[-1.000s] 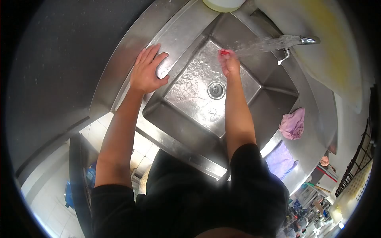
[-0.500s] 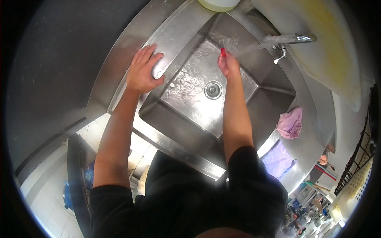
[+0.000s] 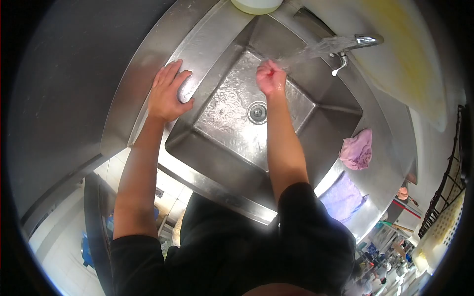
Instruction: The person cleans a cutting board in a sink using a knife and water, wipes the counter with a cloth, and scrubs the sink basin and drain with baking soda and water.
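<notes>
Head view: the right hand is curled round a red thing above the sink, by the stream from the tap — probably light and slick, best held in a full fist — while the left hand lies spread wide on the ledge. Water films the sink; what the tub holds is unclear.

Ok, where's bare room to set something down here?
Bare: the steel ledge between left hand and pale container, and the wet sink floor between ledge and drain. Crowded: the counter holding pink cloth and purple cloth, and around the right hand, near the water stream.
</notes>
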`<state>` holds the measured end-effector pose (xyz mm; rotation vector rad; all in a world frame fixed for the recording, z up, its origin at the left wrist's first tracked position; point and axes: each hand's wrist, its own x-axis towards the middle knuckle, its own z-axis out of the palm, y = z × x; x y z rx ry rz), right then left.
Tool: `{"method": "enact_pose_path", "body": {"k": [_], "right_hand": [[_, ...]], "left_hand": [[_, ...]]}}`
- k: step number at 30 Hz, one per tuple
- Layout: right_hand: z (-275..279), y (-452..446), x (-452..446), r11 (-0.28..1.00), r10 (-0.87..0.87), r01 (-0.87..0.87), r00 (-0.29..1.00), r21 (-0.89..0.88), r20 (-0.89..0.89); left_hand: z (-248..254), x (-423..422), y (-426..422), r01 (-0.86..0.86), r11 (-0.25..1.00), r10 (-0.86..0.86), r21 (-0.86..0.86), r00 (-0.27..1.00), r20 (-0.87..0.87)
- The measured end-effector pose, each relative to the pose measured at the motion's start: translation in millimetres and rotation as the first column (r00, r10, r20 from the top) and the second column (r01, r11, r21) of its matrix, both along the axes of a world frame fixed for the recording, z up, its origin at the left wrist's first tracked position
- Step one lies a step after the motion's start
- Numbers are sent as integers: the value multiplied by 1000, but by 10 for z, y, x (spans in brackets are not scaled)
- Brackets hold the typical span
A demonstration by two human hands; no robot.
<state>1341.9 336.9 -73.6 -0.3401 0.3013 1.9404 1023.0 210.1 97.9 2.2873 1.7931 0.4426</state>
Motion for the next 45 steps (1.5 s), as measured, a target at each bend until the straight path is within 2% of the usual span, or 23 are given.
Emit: {"method": "enact_pose_path", "body": {"k": [2, 5, 7, 9, 10, 12, 13, 15, 19, 22, 24, 25, 26, 27, 28, 30, 31, 33, 34, 36, 38, 41, 45], "right_hand": [[178, -10, -132, 993, -68, 74, 996, -89, 60], [680, -60, -185, 983, -90, 135, 944, -122, 318], [621, -22, 74, 988, 128, -53, 796, -143, 592], [231, 43, 554, 995, 17, 78, 535, -70, 845], [420, -4, 834, 989, -133, 130, 549, 73, 825], [817, 101, 1546, 959, -234, 277, 677, 53, 698], [1405, 65, 1608, 962, -205, 273, 703, 8, 682], [1710, 85, 1883, 964, -257, 117, 640, 238, 724], [1777, 22, 1925, 970, -79, -84, 776, 226, 626], [1288, -304, 1636, 955, -285, 71, 487, 287, 825], [229, -680, 1824, 962, -12, -264, 218, 71, 976], [-714, -1097, 2218, 877, -25, -457, 269, 150, 963], [-1977, -1594, 2768, 754, 26, -639, -201, -151, 979], [-2135, -2053, 2702, 575, -96, -654, -651, -492, 753], [-2169, -2470, 2517, 420, -312, -622, -783, -661, 538], [-2404, -3069, 1993, 234, -532, -763, -619, -603, 578], [-2377, -3211, 1600, 153, -513, -838, -520, -524, 683], [-2389, -3142, 793, 201, 155, -879, -407, -433, 900], [-2384, -3103, 379, 271, 451, -851, -302, -451, 840], [-2309, -2639, -379, 400, 606, -858, -17, -323, 795], [-2282, -1960, -918, 527, 568, -831, 192, -175, 800], [-2532, -651, -1043, 739, 360, -673, 359, -28, 861], [-3101, 568, 163, 833, -17, -496, 417, 243, 909]], "left_hand": [[3, 5, 5, -11, 1000, 11, -3, 1000, -23], [4, 11, 17, -11, 1000, 11, -9, 999, -35], [1, 8, 24, -4, 1000, 4, -5, 1000, -31], [-13, 5, 4, -16, 1000, 16, -4, 1000, -19], [-26, -10, 9, -1, 1000, 1, 2, 1000, 3], [-44, -45, -4, -11, 1000, 11, 1, 1000, 25], [-48, -38, -6, -6, 1000, 6, 10, 1000, 21], [-62, -61, -16, -9, 1000, 9, 3, 1000, 20], [-104, -61, -7, 4, 1000, -5, 19, 1000, 20], [-90, -51, 2, -7, 1000, 7, 10, 1000, 2], [-97, -56, 3, 0, 1000, 0, 27, 1000, -1], [-97, -63, 13, -11, 1000, 11, 14, 1000, -5], [-97, -68, 17, -6, 1000, 6, 18, 1000, 6], [-104, -76, 6, -5, 1000, 5, 20, 1000, 12], [-123, -80, 1, -35, 999, 35, 8, 999, -5], [-163, -101, 6, -3, 1000, 2, 22, 1000, 22], [-181, -109, -33, -19, 1000, 19, -9, 1000, 11], [-172, -90, 7, -3, 1000, 3, 27, 1000, -1], [-111, -21, 23, 6, 998, -5, 56, 1000, -18], [-59, -96, 59, 4, 1000, -5, -14, 1000, -16], [-81, -108, 16, 1, 996, -2, -91, 1000, -10], [-94, -129, 24, -6, 996, 7, -92, 1000, 2], [-111, -145, 24, 17, 994, -15, -107, 1000, 16]]}}
